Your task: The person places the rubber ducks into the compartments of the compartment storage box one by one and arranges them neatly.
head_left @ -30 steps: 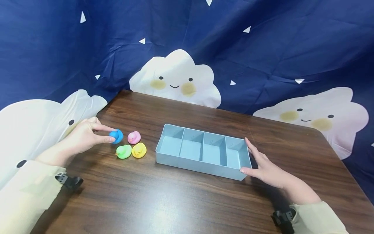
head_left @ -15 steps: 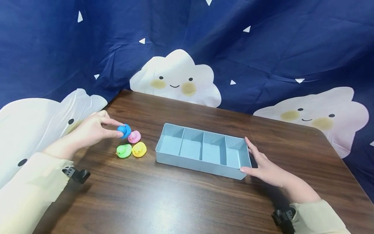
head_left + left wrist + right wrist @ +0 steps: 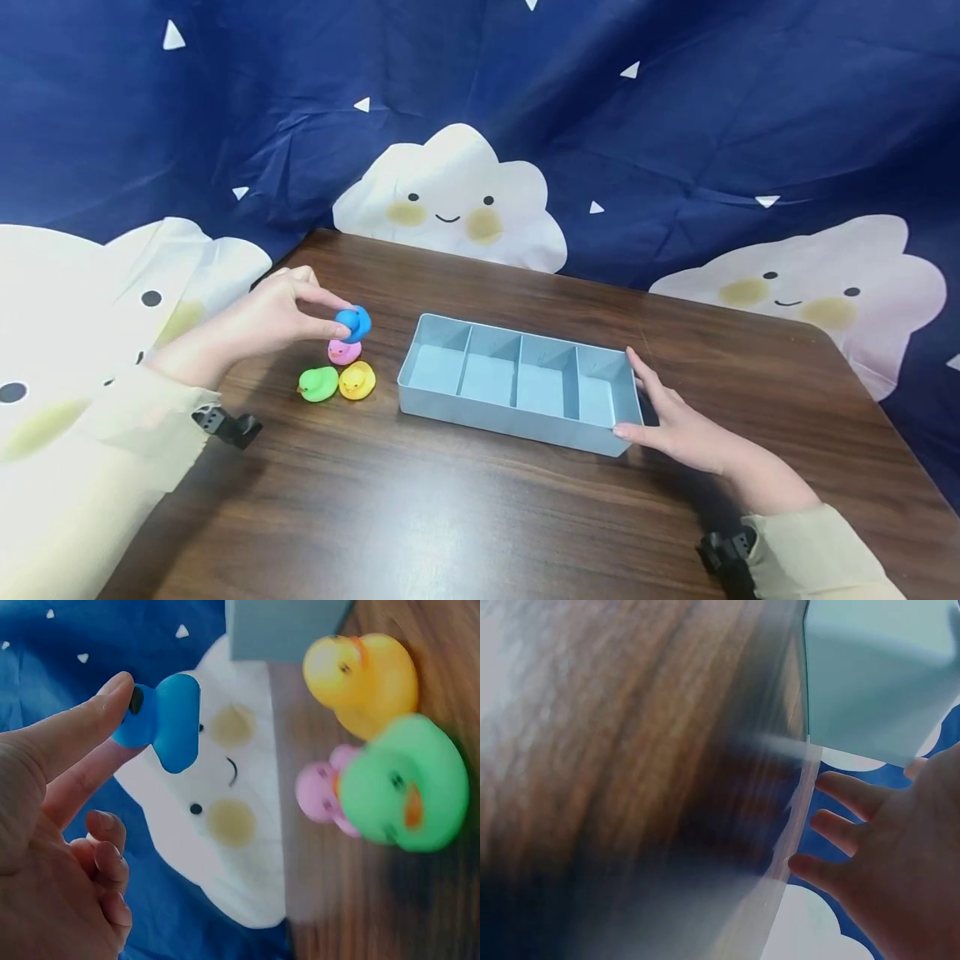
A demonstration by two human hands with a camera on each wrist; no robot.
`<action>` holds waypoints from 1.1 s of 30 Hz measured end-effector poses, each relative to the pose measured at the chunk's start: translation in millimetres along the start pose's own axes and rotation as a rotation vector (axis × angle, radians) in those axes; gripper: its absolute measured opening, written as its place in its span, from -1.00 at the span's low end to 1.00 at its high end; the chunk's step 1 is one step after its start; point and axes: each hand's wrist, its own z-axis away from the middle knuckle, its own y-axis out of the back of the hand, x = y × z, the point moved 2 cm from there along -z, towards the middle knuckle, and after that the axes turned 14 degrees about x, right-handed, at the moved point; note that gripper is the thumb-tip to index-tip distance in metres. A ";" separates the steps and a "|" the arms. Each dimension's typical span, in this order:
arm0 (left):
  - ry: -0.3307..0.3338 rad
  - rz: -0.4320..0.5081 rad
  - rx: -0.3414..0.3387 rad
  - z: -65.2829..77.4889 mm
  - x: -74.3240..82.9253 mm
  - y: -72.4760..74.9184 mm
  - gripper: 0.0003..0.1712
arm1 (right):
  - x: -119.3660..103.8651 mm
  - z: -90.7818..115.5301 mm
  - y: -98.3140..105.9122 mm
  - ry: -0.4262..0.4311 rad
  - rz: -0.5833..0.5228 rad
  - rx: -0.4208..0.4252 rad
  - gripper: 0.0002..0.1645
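Note:
My left hand point(image 3: 266, 312) pinches a blue rubber duck point(image 3: 358, 325) between thumb and index finger, raised off the table. In the left wrist view the blue duck point(image 3: 178, 724) is seen at the fingertips, the other fingers loosely curled. Just below it in the head view sits a pink rubber duck point(image 3: 343, 353), partly covered. Green point(image 3: 318, 384) and yellow point(image 3: 357, 381) rubber ducks stand nearer to me. A pale blue box point(image 3: 510, 422) with dividers lies right of them. My right hand point(image 3: 682, 429) holds its right end between thumb and index finger.
All this rests on a dark wooden table point(image 3: 360, 517). A navy cloth point(image 3: 480, 67) printed with smiling clouds hangs behind its far and side edges. A light glare falls on the table's front part.
My left hand has lifted the blue duck and carried it right, from left of the pink duck to just above and beyond it. The right hand and box have stayed nearly in place.

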 end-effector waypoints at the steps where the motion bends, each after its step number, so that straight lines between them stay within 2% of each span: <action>1: 0.005 0.006 -0.009 -1.7 3.0 -1.9 -0.53 | -0.2 -0.3 0.4 -0.003 0.003 -0.003 0.31; 10: 0.057 0.113 -0.090 -12.6 25.5 -23.3 -0.57 | -0.3 -2.6 0.5 -0.031 0.002 -0.022 0.27; 21: -0.031 0.154 -0.186 -19.6 49.7 -59.1 -0.62 | -1.8 -0.9 1.4 -0.021 0.008 -0.016 0.28; 26: 0.010 0.136 -0.207 -19.7 55.5 -71.8 -0.63 | -2.2 0.6 0.7 -0.025 -0.002 -0.011 0.28; 33: 0.101 0.131 -0.254 -19.8 50.8 -84.3 -0.60 | -3.0 1.3 1.0 -0.037 -0.001 -0.008 0.26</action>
